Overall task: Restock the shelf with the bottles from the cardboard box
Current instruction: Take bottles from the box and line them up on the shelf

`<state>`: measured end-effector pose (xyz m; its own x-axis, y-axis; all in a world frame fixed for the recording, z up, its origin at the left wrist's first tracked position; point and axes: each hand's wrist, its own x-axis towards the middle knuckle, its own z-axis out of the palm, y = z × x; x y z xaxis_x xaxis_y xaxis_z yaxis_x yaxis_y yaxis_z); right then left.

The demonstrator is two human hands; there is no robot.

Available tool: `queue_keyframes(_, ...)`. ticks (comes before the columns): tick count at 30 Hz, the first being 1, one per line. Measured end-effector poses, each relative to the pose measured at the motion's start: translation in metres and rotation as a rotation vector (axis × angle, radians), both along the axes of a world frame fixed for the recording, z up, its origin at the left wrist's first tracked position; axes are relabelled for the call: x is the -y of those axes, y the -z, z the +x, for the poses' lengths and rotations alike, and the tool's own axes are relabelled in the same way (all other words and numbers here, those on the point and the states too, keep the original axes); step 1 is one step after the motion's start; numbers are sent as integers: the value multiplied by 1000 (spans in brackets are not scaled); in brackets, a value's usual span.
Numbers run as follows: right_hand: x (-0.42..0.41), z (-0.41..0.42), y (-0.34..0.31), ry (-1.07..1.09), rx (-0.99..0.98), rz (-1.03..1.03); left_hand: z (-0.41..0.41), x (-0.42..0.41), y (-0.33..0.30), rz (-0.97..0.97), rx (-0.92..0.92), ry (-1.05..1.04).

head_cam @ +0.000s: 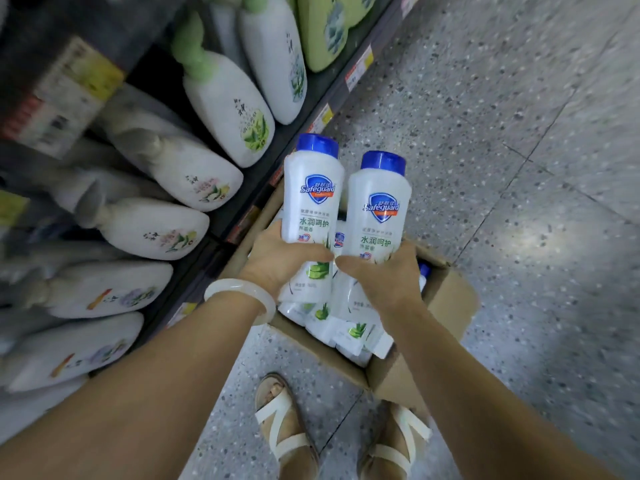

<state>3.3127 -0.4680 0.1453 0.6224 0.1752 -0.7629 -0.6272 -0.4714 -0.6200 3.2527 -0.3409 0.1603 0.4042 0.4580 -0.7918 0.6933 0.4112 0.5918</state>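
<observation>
1. Here, my left hand (280, 261) is wrapped round the lower half of one bottle (310, 199) and my right hand (381, 271) round a second bottle (377, 216), fingers clamped so the blue caps point up and the labels face me.
2. Just beneath, the cardboard box (446, 303) sits open on the floor (519, 168), with more bottles lying inside, close enough to reach again.
3. Further left, the shelf (311, 109) holds pump bottles (228, 105); I judge mine go there next.
</observation>
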Motion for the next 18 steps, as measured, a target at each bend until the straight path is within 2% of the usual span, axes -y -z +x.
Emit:
queue_keyframes(14, 44, 62, -254, -35, 315, 227, 31, 25, -258, 126, 374, 52)
queue_keyframes(18, 50, 68, -323, -26, 417, 256, 39, 34, -327, 116, 530, 9)
